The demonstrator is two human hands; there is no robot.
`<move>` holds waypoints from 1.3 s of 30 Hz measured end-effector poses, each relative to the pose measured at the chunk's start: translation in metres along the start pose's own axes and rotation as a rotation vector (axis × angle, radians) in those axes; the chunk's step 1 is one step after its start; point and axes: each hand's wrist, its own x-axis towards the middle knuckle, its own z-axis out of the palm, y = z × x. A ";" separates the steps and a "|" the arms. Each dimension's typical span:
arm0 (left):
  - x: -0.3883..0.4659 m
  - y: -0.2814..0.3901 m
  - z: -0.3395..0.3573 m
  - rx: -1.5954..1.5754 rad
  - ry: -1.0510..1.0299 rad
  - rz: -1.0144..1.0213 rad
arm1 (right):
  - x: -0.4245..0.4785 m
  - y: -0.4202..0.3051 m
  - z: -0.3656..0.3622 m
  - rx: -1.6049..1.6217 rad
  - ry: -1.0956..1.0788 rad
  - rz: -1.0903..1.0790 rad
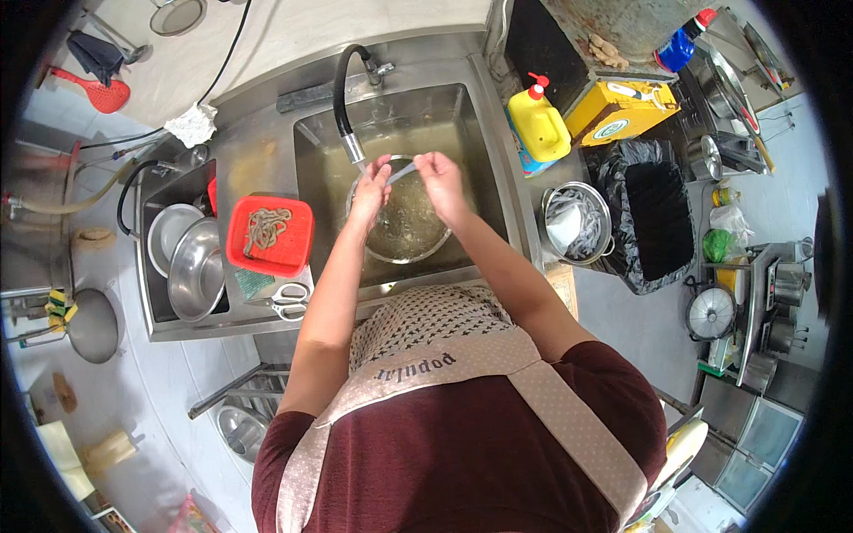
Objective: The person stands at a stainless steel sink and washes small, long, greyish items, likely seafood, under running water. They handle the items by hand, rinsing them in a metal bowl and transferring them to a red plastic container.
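Observation:
In the steel sink (433,106) a round basin (408,261) holds cloudy water. Above it, my left hand (373,190) and my right hand (438,183) hold a pale, slender strip (402,173) stretched between their fingers. The black flexible faucet (341,100) ends right over my left hand, with water at its nozzle. To the left, a red plastic basket (270,265) contains a coiled brownish, rope-like strand (268,230). At the right, a steel pot (605,226) holds grey, slippery-looking pieces and a white item. What the strip is made of I cannot tell.
White-handled scissors (290,300) and a green scouring pad (253,283) lie below the basket. Metal bowls (194,266) fill the smaller left sink. Right of the main sink stand a yellow pump bottle (538,126), a yellow box (616,113) and a bin lined with black plastic (620,260).

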 end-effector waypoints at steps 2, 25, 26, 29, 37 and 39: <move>0.004 -0.012 -0.004 0.021 -0.018 -0.039 | -0.001 -0.007 -0.033 -0.079 0.070 0.009; -0.024 -0.054 -0.142 0.936 0.564 0.481 | -0.016 0.041 -0.134 -0.066 0.082 0.458; -0.016 -0.065 -0.168 0.935 0.664 0.473 | -0.015 0.029 -0.098 -0.011 -0.058 0.475; -0.002 -0.096 -0.224 0.996 0.829 0.234 | -0.002 0.017 -0.015 0.046 -0.304 0.478; -0.008 -0.124 -0.242 1.179 0.719 -0.270 | -0.003 0.007 0.061 0.091 -0.624 0.505; -0.008 -0.123 -0.246 1.173 0.708 -0.268 | -0.008 0.012 0.056 0.033 -0.639 0.509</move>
